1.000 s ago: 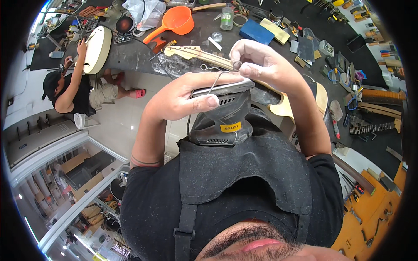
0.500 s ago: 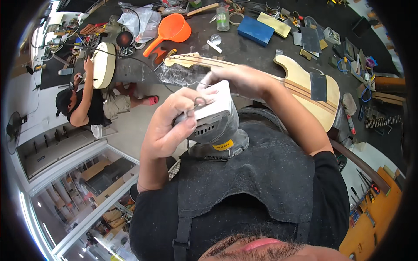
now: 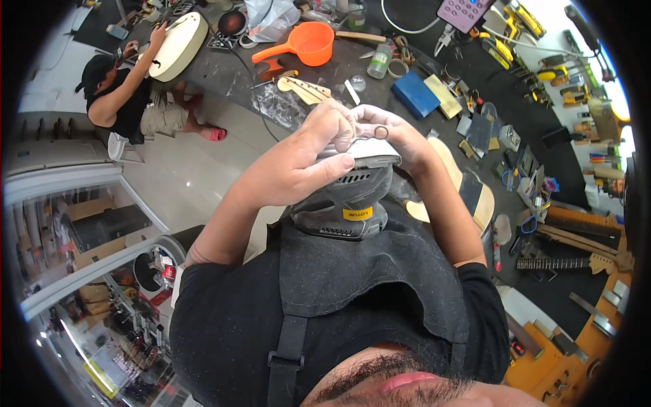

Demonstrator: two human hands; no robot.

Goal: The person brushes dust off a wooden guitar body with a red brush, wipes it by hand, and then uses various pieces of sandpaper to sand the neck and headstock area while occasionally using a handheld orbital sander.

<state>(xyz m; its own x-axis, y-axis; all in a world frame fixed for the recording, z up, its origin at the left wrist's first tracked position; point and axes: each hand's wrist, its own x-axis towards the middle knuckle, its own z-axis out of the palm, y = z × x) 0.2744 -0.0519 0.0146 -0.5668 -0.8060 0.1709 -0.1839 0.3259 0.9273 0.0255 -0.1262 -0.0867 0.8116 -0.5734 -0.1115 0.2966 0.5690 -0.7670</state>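
A dusty dark sheet sander [image 3: 352, 193] rests upside down against my apron, its flat pad with a pale sheet [image 3: 369, 150] turned upward. My left hand [image 3: 319, 152] is closed on it, fingers curled over the pad's far side and thumb along the near edge. My right hand [image 3: 400, 139] bends round the far right corner of the pad, its fingertips meeting the left hand's. A small wire loop [image 3: 382, 132] stands up beside the right fingers. Beyond the hands lies a pale guitar or bass, its headstock [image 3: 305, 89] and body [image 3: 447, 166] showing, the neck hidden.
On the dusty dark bench are an orange dipper [image 3: 313, 45], a glass bottle [image 3: 380, 60], a blue block [image 3: 415, 93] and a yellow one [image 3: 443, 96]. A loose fretted neck [image 3: 553, 264] lies right. At left another person [image 3: 122, 95] handles a cream guitar body [image 3: 182, 49].
My right hand has come in to the pad beside the left. The left hand has shifted right along the sander, which sits more level. My view has turned and shifted.
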